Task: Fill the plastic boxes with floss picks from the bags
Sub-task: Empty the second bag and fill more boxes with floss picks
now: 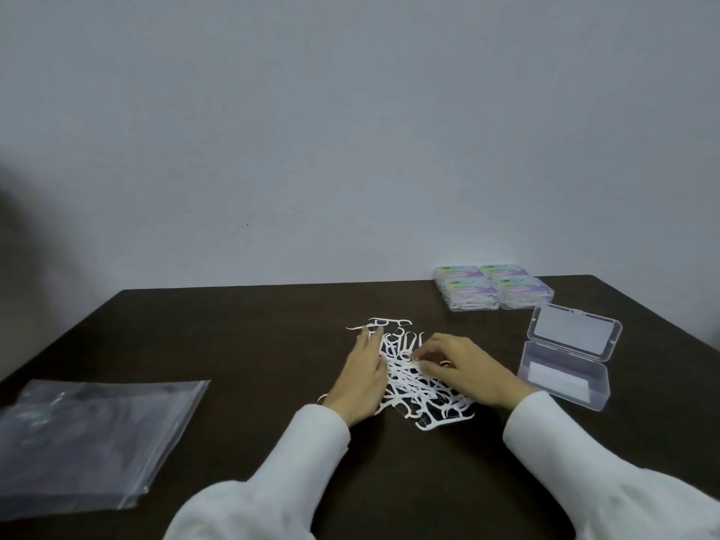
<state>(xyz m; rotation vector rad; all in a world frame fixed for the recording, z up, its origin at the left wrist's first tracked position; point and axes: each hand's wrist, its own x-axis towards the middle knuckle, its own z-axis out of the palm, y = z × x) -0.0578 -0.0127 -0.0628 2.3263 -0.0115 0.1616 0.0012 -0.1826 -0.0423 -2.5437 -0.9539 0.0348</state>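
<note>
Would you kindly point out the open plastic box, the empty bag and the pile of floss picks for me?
open plastic box (561, 378): head view, on the front part of its base.
empty bag (89, 434): head view, on the middle of the clear plastic.
pile of floss picks (419, 387): head view, on the tangle between the hands.

The table at the bottom of the frame has a dark brown, matt surface with a faint wood look. On it at centre lies a heap of floss picks in white, smooth plastic. At the right an open box is clear, glossy plastic with frosted-looking walls; above it, four closed boxes are the same clear plastic, with pale printed labels under the lids. At lower left, flat bags are thin, transparent plastic film, shiny and slightly creased. The sleeves at the bottom are white, matt cloth. The wall filling the upper frame is plain, matt and pale grey.
</note>
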